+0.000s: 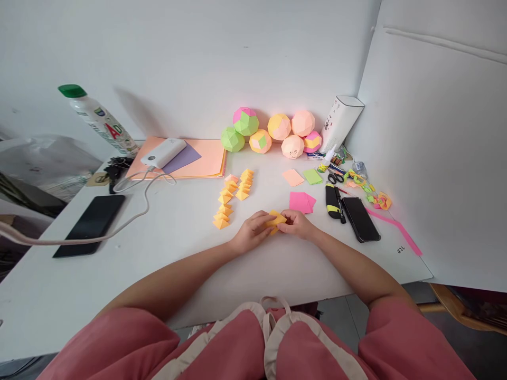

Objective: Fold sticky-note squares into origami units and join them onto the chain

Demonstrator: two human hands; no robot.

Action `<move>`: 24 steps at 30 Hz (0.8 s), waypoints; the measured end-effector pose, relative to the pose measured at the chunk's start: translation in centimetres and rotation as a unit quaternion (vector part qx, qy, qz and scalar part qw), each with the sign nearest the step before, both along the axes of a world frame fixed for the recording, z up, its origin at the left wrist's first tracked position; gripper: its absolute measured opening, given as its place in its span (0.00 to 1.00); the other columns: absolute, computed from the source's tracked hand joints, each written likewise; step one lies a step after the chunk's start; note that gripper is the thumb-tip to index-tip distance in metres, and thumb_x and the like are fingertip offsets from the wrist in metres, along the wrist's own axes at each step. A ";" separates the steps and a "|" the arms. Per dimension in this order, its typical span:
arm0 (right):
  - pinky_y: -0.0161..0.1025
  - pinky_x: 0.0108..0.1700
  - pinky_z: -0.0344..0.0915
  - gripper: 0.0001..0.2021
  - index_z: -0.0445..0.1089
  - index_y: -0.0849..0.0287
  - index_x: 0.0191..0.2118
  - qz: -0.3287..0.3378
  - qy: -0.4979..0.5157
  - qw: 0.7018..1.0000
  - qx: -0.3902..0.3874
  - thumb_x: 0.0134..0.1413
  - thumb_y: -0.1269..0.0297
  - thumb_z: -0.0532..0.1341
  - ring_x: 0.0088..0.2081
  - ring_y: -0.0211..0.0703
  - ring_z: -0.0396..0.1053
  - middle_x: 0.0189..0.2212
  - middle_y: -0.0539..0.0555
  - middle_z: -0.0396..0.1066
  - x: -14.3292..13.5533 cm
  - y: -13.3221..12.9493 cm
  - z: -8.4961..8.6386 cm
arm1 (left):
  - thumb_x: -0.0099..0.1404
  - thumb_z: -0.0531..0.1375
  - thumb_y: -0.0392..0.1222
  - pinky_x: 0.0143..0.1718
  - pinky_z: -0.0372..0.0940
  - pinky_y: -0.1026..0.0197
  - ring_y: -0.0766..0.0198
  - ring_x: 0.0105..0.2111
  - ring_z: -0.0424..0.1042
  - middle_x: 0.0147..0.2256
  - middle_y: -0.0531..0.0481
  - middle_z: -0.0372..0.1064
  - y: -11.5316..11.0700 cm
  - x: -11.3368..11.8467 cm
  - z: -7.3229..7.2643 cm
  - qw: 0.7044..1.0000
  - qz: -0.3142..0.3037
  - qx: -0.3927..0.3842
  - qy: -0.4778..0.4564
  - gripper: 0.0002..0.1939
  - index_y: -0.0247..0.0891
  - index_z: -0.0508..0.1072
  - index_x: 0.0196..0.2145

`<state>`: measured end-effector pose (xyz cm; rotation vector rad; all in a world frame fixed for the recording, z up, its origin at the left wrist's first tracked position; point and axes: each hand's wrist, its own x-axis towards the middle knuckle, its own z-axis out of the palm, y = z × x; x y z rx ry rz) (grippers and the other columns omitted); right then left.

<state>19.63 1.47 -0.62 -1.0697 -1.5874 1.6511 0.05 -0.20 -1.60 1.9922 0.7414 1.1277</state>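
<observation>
Between my two hands is a folded piece of yellow-orange paper (276, 220), held over the front middle of the table. My left hand (253, 232) grips its left side, fingers over the top and thumb below. On the right edge, my right hand (296, 224) pinches it between thumb and fingers. Just beyond lie two rows of folded orange paper units (225, 199), one with a pink unit (232, 179) at its far end. Magenta paper squares (301, 202) rest near my right hand, with peach (293, 177) and green paper squares (312, 176) behind them.
Several paper balls (293, 146) stand against the wall. To the right are scissors (336, 178), a utility knife (331, 200) and a phone (360, 219). At left lie a power bank (164, 153) with a cable, a black phone-like slab (90, 224) and a green-capped bottle (101, 121).
</observation>
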 end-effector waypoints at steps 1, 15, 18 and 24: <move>0.32 0.25 0.58 0.11 0.63 0.60 0.26 -0.001 0.005 1.000 0.002 0.44 0.59 0.64 0.23 0.33 0.61 0.20 0.46 0.62 0.0 0.0 0.1 | 0.64 0.54 0.39 0.37 0.64 0.59 0.64 0.36 0.66 0.36 0.47 0.65 0.0 0.0 0.0 1.000 0.005 -0.002 0.004 0.14 0.41 0.66 0.48; 0.34 0.28 0.60 0.13 0.70 0.62 0.27 -0.001 -0.017 0.999 0.036 0.45 0.55 0.64 0.24 0.34 0.63 0.21 0.49 0.66 0.3 0.0 0.1 | 0.64 0.55 0.41 0.39 0.65 0.58 0.63 0.39 0.66 0.38 0.47 0.64 0.2 -0.1 -0.4 0.998 0.020 -0.058 -0.022 0.17 0.45 0.67 0.51; 0.34 0.28 0.61 0.14 0.71 0.63 0.27 -0.010 -0.019 0.999 0.038 0.45 0.55 0.64 0.25 0.35 0.63 0.21 0.49 0.67 0.3 -0.1 0.2 | 0.63 0.56 0.42 0.37 0.65 0.59 0.63 0.37 0.66 0.36 0.48 0.63 0.1 -0.2 -0.3 0.995 0.027 -0.091 -0.019 0.18 0.45 0.67 0.51; 0.34 0.28 0.63 0.14 0.73 0.63 0.27 -0.033 -0.007 0.999 0.026 0.42 0.54 0.66 0.24 0.36 0.64 0.21 0.50 0.68 0.1 -0.1 0.6 | 0.62 0.57 0.43 0.42 0.65 0.56 0.62 0.40 0.66 0.38 0.47 0.63 0.2 -0.2 -0.3 0.989 0.012 -0.132 -0.062 0.17 0.45 0.69 0.50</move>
